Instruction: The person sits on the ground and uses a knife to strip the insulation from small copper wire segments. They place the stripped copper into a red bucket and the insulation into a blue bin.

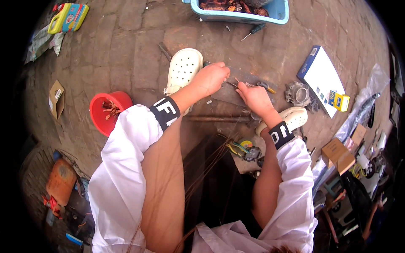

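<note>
My left hand (pixel 213 76) is closed above a flat dark metal plate (pixel 225 98), beside my white perforated clog (pixel 183 64); what is in its fingers is too small to make out. My right hand (pixel 253 97) is closed a little lower right, pinching a thin dark strip or wire (pixel 234 83) that points toward my left hand. A tool with a yellow-tipped handle (pixel 265 86) lies near the plate's right end, next to a grey cast metal part (pixel 297 92).
A red bucket with scraps (pixel 97 109) stands left, a blue tub (pixel 282 12) at the top, near a screwdriver (pixel 255 30). A white box (pixel 320 76), yellow packet (pixel 338 102) and cardboard boxes (pixel 337 156) lie right. A metal bar (pixel 219 119) crosses the paving below my hands.
</note>
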Demonstrator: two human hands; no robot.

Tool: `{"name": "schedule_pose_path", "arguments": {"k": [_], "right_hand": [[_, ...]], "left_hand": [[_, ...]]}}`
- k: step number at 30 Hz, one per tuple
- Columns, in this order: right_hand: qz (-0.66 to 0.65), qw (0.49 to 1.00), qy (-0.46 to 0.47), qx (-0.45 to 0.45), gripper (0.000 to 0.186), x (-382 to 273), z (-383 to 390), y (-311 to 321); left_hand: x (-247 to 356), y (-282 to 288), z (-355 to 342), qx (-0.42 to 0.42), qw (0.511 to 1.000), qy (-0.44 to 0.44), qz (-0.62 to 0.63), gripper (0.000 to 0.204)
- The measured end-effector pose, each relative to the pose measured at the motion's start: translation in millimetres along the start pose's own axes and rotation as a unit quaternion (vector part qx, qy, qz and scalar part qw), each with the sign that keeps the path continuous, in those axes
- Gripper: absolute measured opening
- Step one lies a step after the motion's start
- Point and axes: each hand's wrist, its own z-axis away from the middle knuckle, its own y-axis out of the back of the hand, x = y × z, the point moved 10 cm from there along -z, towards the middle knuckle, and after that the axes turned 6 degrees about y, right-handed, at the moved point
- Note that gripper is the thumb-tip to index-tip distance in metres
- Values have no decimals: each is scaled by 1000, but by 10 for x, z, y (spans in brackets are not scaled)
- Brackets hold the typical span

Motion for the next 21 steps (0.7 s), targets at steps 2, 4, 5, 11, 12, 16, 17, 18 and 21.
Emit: {"name": "schedule_pose_path", "arguments": {"k": [2, 4, 5, 11, 12, 16, 17, 18, 21], "right_hand": [[-20, 999, -12, -30, 20, 35, 13, -34], [-25, 999, -9, -27, 20, 47, -12, -26], [-28, 999, -9, -26, 20, 51, -12, -20], [-22, 998, 32, -49, 21, -1, 12, -53], [-22, 998, 35, -45, 21, 3, 28, -40], [-30, 999, 34, 24, 21, -24, 64, 37], [-38, 997, 26, 53, 21, -57, 75, 70], [-30, 998, 16, 45, 21, -53, 64, 46], [-5, 999, -15, 33, 21, -19, 51, 14]], "left_hand": [[-15, -35, 8, -8, 1000, 13, -8, 8], [-18, -15, -7, -6, 1000, 3, -1, 8], [-11, -9, -10, -6, 1000, -3, 3, 8], [1, 6, 17, 13, 1000, -12, 11, 8], [-7, 0, 18, 10, 1000, -9, 13, 8], [-26, -5, 22, 12, 1000, -17, 13, 7], [-16, -21, 44, 12, 1000, -23, 11, 7], [-33, -26, 44, 13, 1000, -20, 12, 7], [-29, -31, 13, 10, 1000, -16, 11, 7]]}}
